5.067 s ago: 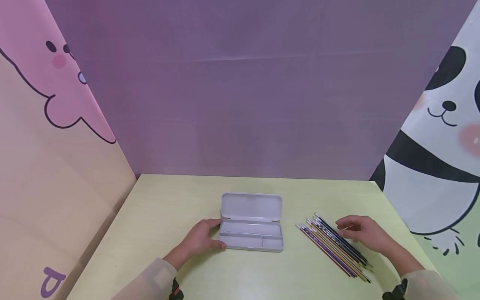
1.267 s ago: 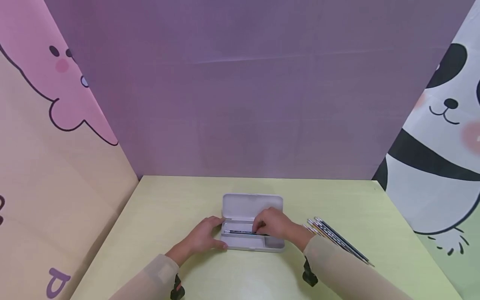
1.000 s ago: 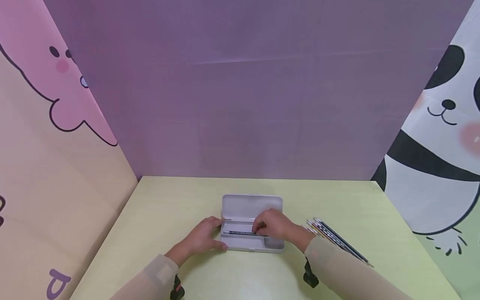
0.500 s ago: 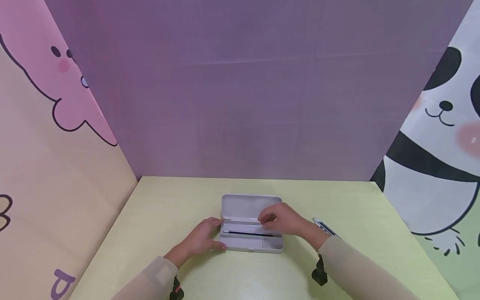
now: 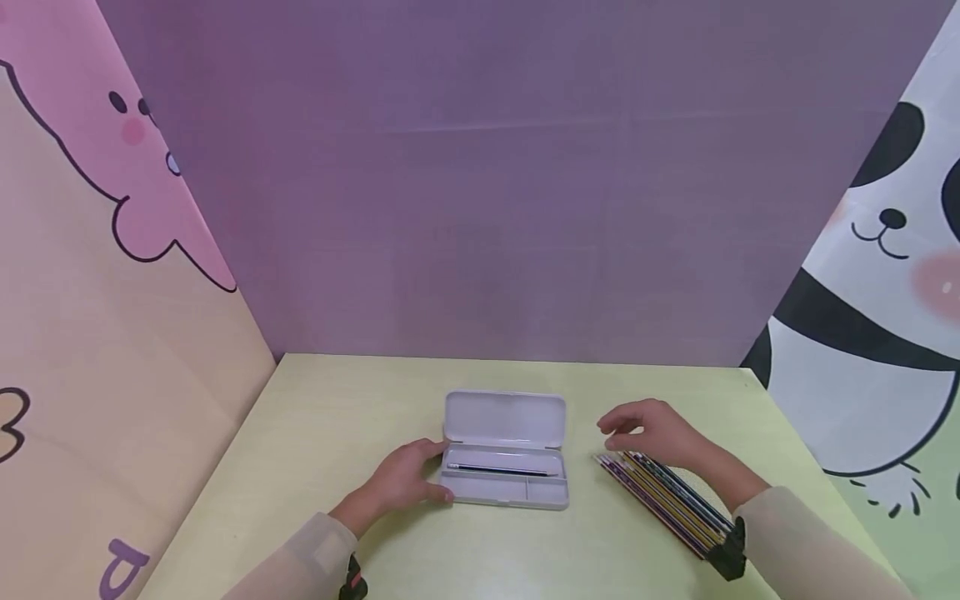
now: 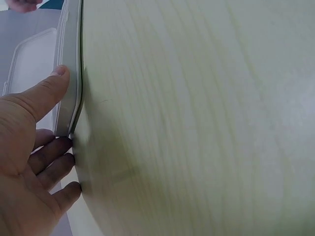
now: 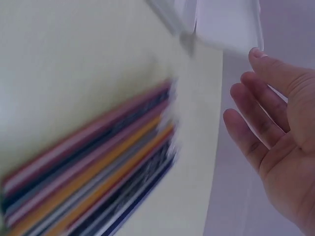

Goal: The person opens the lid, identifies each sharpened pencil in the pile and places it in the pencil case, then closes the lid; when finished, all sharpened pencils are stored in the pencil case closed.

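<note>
An opened white pencil case (image 5: 506, 492) lies on the table with its lid (image 5: 505, 419) tipped back. One dark pencil (image 5: 495, 470) rests in its long rear compartment. My left hand (image 5: 400, 479) holds the case's left end; in the left wrist view the thumb (image 6: 51, 88) presses its side and the fingers bend at its corner. My right hand (image 5: 654, 429) hovers over the upper ends of a row of several pencils (image 5: 660, 500), holding nothing, its fingers loosely bent. These pencils (image 7: 98, 157) look blurred in the right wrist view, apart from that hand.
The pale wooden table (image 5: 360, 383) ends at a purple backdrop (image 5: 480, 208). Printed side panels stand left and right, the right one with a panda (image 5: 885, 333). A dark wrist camera (image 5: 727, 554) covers the pencils' lower ends.
My right hand took a dark pencil from the row and laid it in the case. It has since let go and moved back right above the pencils. My left hand stayed at the case.
</note>
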Tool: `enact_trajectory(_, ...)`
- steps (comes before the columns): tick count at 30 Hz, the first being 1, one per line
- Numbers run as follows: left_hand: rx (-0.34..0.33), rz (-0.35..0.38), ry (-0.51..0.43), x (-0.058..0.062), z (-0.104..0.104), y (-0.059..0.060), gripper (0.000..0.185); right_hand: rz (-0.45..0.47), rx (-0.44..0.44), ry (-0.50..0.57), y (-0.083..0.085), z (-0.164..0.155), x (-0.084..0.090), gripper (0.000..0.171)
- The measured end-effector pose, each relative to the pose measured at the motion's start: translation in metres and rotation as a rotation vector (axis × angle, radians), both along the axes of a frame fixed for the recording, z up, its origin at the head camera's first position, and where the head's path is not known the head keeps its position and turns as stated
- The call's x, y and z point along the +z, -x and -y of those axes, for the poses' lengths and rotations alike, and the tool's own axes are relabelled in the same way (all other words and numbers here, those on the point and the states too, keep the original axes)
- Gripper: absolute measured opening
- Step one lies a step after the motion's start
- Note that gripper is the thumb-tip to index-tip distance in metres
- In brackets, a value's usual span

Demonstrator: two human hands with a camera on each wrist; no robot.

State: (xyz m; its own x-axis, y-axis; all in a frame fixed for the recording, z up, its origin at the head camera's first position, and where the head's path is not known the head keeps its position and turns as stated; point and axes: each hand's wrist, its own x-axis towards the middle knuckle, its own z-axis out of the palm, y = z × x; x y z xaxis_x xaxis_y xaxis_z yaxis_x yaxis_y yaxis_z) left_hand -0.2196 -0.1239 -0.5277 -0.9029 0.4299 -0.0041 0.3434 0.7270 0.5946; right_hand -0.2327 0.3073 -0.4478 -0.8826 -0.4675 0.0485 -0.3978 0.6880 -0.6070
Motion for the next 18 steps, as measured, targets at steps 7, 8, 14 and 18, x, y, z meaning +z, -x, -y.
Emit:
enact_trajectory(7, 0.018, 0.006, 0.018, 0.001, -0.001, -0.001, 0.090, 0.077, -0.074, 0.015, -0.011, -0.053, -0.014, 0.031)
enact_trajectory(8, 0.018, 0.004, 0.019, 0.002, -0.001, -0.001, 0.090, 0.094, -0.091, 0.014, -0.012, -0.060, -0.017, 0.032)
enact_trajectory(14, 0.023, 0.003, 0.009, -0.001, 0.000, 0.000, 0.091, 0.176, -0.161, 0.018, -0.017, -0.090, -0.035, 0.032)
enact_trajectory(18, 0.033, 0.007, 0.002, -0.007, 0.001, 0.001, 0.092, 0.220, -0.154, 0.045, -0.019, -0.101, -0.046, 0.033)
